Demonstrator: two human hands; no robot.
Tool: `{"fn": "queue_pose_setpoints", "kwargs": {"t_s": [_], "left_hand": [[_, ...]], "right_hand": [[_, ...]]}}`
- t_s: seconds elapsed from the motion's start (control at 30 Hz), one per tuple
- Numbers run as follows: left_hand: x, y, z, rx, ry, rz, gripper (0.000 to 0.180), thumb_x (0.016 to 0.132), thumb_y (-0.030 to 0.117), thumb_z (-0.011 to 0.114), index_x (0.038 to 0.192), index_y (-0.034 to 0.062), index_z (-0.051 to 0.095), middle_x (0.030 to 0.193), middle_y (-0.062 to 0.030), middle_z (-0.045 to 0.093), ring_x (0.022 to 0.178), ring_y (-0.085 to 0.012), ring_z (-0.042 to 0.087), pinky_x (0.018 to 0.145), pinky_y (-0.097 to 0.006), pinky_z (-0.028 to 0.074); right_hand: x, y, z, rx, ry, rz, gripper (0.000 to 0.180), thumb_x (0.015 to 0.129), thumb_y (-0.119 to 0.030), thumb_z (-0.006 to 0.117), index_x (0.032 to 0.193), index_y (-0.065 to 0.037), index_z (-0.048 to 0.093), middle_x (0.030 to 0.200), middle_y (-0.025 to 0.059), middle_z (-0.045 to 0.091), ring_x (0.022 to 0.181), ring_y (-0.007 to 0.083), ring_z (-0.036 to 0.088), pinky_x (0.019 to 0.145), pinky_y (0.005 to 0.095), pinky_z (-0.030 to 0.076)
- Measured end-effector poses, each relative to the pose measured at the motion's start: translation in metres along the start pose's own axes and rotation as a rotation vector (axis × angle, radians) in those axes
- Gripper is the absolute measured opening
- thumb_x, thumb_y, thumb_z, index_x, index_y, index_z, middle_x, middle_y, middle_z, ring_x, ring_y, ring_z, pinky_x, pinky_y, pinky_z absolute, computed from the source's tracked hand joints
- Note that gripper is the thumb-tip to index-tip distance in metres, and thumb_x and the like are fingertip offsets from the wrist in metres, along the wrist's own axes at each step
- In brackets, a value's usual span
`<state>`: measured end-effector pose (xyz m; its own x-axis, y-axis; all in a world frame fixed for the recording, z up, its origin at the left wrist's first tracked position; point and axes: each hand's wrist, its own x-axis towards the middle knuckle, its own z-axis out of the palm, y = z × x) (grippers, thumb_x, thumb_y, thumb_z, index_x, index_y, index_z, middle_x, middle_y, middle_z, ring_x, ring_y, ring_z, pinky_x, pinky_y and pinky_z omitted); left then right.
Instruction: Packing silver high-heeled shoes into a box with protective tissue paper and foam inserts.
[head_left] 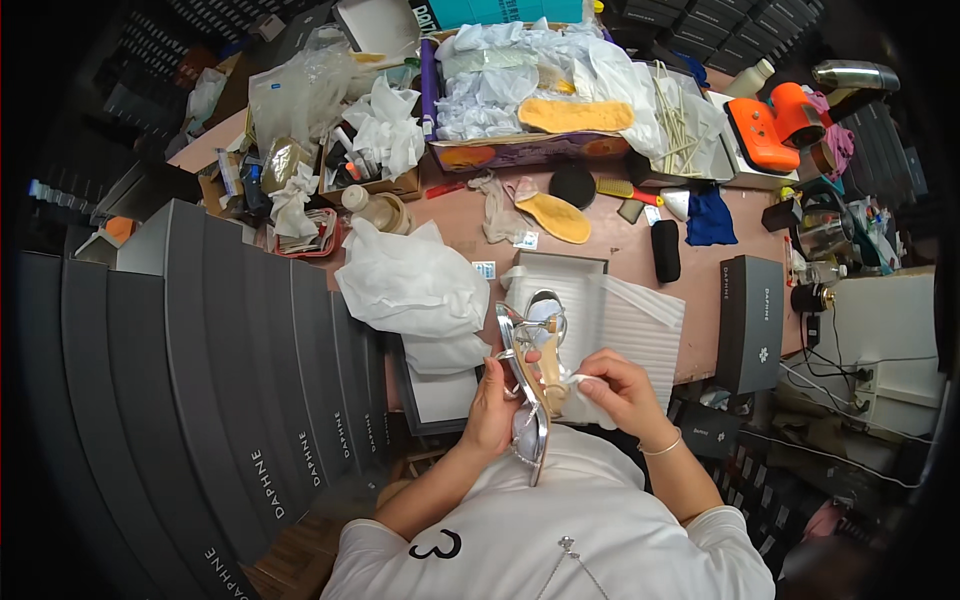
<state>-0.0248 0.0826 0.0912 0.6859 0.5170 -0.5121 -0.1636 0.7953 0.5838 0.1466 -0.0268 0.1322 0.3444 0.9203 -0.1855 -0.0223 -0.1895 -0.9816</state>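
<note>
My left hand [489, 412] is wrapped round a silver sandal [532, 432] with shiny straps, held tilted just in front of my body. More silver strap and a pale sole show beside it; whether this is a second sandal I cannot tell. A thin white tissue [580, 408] is pinched between the thumb and fingers of my right hand [624, 390], close against the sandal's right side. Past the sandal lies an open grey shoebox [560, 262] with white lining. The palm side of my right hand is hidden.
Crumpled white paper [412, 275] lies left of the shoebox, a ribbed white foam sheet [645, 325] right of it. Grey boxes [190, 380] stack high on my left. A purple carton [520, 155] of tissue stands behind; a closed grey box [750, 325] stands at right.
</note>
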Motion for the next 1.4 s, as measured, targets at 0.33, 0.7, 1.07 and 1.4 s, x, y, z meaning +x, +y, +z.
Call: {"fn": "queue_pose_setpoints", "kwargs": {"t_s": [0.33, 0.7, 1.07, 1.4], "left_hand": [[-0.026, 0.007, 0.027, 0.126, -0.197, 0.068, 0.063, 0.102, 0.047, 0.020, 0.152, 0.0090, 0.009, 0.134, -0.0107, 0.045, 0.122, -0.0192, 0.046, 0.104, -0.035, 0.037], [-0.030, -0.005, 0.009, 0.136, -0.169, 0.021, 0.060, 0.101, 0.052, 0.021, 0.141, 0.0084, 0.032, 0.125, -0.0091, 0.053, 0.110, -0.0191, 0.055, 0.093, -0.036, 0.048], [-0.034, -0.007, 0.007, 0.111, -0.119, -0.032, 0.060, 0.100, 0.054, 0.023, 0.130, 0.0067, 0.043, 0.116, -0.0074, 0.056, 0.107, -0.0162, 0.056, 0.092, -0.035, 0.046], [-0.038, 0.000, 0.025, 0.133, -0.073, 0.007, 0.060, 0.100, 0.055, 0.022, 0.127, 0.0073, 0.046, 0.115, -0.0088, 0.057, 0.105, -0.0180, 0.058, 0.090, -0.035, 0.048]], "right_hand": [[-0.004, -0.017, 0.041, -0.507, 0.121, -0.599, 0.034, 0.071, 0.001, 0.072, 0.104, -0.004, 0.067, 0.092, 0.0094, 0.061, 0.075, 0.0239, 0.061, 0.065, 0.0316, 0.052], [-0.014, -0.023, 0.043, -0.726, -0.022, -0.719, 0.035, 0.070, -0.003, 0.068, 0.104, -0.001, 0.066, 0.090, 0.0099, 0.061, 0.072, 0.0225, 0.058, 0.062, 0.0326, 0.048], [-0.013, -0.016, 0.041, -0.732, -0.068, -0.751, 0.029, 0.075, -0.008, 0.063, 0.103, 0.000, 0.062, 0.091, 0.0082, 0.058, 0.078, 0.0232, 0.057, 0.067, 0.0352, 0.047], [-0.020, -0.017, 0.036, -0.710, -0.135, -0.685, 0.034, 0.070, -0.002, 0.066, 0.104, -0.002, 0.065, 0.091, 0.0081, 0.060, 0.077, 0.0235, 0.059, 0.068, 0.0338, 0.049]]}}
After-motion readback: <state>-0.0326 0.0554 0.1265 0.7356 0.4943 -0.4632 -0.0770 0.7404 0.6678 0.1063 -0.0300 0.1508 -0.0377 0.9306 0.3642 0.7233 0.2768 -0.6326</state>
